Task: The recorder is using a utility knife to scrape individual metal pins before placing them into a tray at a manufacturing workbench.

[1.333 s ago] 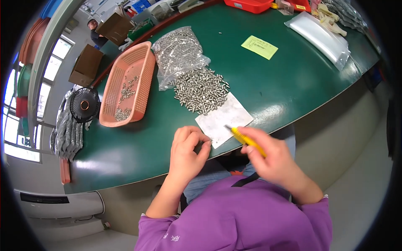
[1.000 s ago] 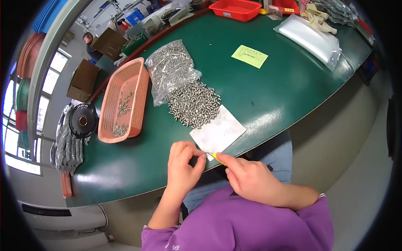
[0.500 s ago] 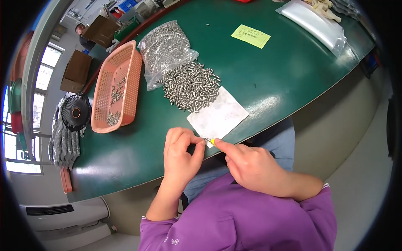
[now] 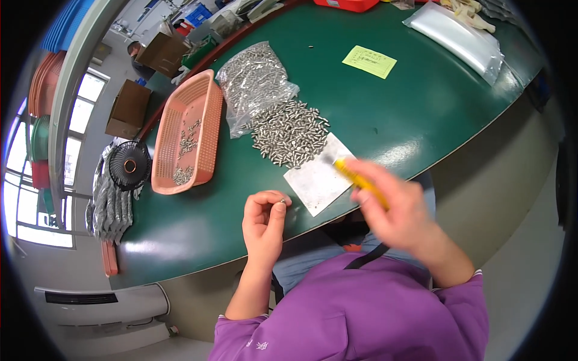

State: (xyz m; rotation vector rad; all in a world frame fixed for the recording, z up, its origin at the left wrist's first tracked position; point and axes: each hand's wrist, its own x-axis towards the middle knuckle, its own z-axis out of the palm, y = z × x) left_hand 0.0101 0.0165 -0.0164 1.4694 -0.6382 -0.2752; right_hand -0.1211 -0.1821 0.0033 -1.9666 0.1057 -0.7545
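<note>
Two hands at table edge (image 4: pixel 385 180), left hand (image 4: pixel 264 221) pinching small metal part (image 4: pixel 280 201), right hand (image 4: pixel 394 207) gripping yellow tool (image 4: pixel 355 176)

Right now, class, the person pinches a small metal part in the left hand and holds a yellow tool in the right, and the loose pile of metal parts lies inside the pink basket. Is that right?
Not quite. In the head view the loose pile of metal parts lies on the green table, beside the pink basket, which holds only a few pieces. The left hand does pinch a small metal part, and the right hand holds the yellow tool.

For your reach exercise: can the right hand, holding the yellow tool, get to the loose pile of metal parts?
Probably yes: the right hand hovers over the white sheet, which borders the pile, and nothing stands between.
</note>
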